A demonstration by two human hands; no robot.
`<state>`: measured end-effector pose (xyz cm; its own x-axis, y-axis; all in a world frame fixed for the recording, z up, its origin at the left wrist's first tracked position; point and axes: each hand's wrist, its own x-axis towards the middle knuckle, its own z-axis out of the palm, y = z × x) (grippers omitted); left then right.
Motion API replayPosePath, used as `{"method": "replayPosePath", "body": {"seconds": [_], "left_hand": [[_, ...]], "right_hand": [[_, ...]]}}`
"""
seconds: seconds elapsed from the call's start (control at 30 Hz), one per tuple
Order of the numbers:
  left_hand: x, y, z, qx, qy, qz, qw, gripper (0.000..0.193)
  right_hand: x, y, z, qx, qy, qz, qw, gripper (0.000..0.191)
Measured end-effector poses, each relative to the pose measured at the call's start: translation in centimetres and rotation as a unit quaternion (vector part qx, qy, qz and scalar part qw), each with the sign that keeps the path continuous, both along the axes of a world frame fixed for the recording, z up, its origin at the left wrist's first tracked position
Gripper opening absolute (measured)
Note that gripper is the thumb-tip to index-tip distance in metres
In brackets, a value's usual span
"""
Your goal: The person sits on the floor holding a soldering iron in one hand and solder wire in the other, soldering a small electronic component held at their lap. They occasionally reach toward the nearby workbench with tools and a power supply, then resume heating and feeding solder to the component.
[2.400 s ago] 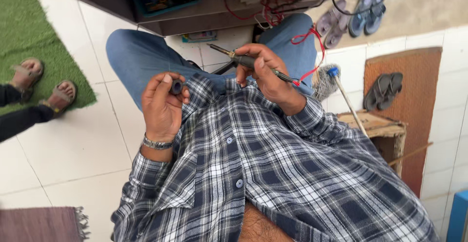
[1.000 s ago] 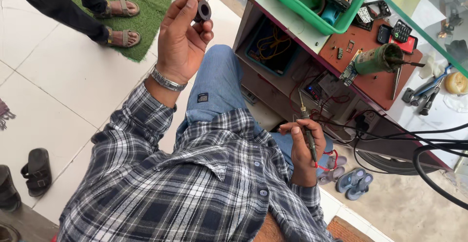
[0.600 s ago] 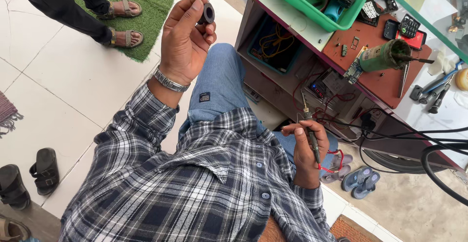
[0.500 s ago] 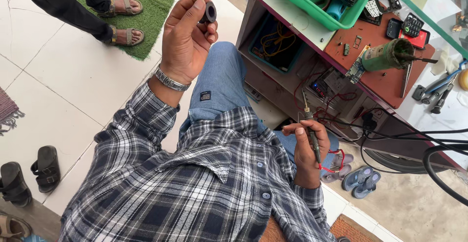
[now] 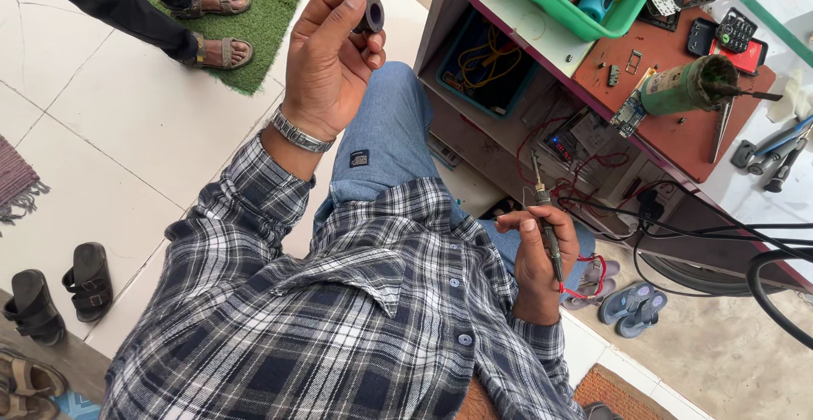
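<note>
Head view: small black ring-shaped part point(image 5: 370, 15) being pinched at fingertips of left hand point(image 5: 326, 60), raised high, bore facing camera. Right hand point(image 5: 538, 255) staying low beside lap, closed around thin probe-like tool point(image 5: 546, 221), possibly soldering iron, long axis pointing up toward workbench point(image 5: 677, 145). Ring lying well apart, up-left of tool tip. 2 hands both holding.

Workbench point(image 5: 677, 145) bears green can point(image 5: 682, 90) (lying).
</note>
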<state>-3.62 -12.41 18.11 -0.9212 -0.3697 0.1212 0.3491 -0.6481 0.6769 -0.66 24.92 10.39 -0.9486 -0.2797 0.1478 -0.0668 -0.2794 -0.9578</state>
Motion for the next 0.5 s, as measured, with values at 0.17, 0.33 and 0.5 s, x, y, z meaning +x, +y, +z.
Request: {"method": "replayPosePath", "body": {"seconds": [0.17, 0.33, 0.5], "left_hand": [[-0.2, 0.1, -0.3, -0.004, -0.003, -0.006, 1.0, 0.017], [-0.1, 0.6, -0.1, -0.007, -0.017, -0.007, 1.0, 0.016], [0.1, 2.4, -0.7, -0.045, -0.068, -0.021, 0.996, 0.012]], "right_hand": [[-0.2, 0.5, -0.9, -0.03, -0.01, 0.006, 0.999, 0.025], [-0.6, 0.8, -1.6, -0.118, 0.016, 0.027, 0.992, 0.045], [-0.6, 1.0, -1.6, -0.078, 0.021, 0.012, 0.997, 0.047]]}}
